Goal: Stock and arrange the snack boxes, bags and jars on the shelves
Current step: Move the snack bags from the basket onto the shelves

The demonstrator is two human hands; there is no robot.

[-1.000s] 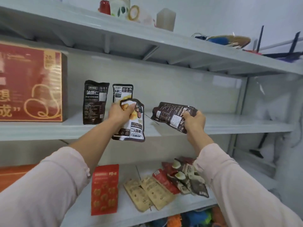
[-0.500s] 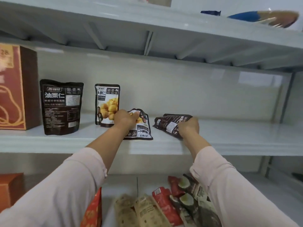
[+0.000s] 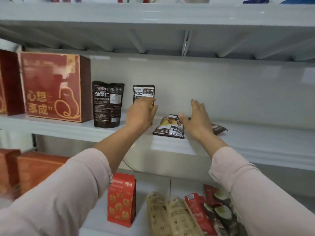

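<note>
Hands (image 3: 141, 114) (image 3: 198, 120) (both open), four dark pouches (image 3: 107, 103) (image 3: 144, 91) (image 3: 170, 127) (image 3: 219, 128)

Pale grey metal shelving: top shelf (image 3: 153, 14) with ribbed underside, middle shelf (image 3: 255, 150), bottom shelf (image 3: 95, 223) below, glossy pale back panel (image 3: 221, 86) behind, soft even light, faint bright reflection at panel's right.

The premises present as a small shop or stockroom. Grey metal shelving (image 3: 68, 130) runs in open tiers. The stock is packaged retail goods: a large red gift box (image 3: 52, 87), matching dark chestnut pouches (image 3: 107, 104), a red snack bag (image 3: 121, 200) and kraft-paper packets (image 3: 170, 217) lying flat.
</note>
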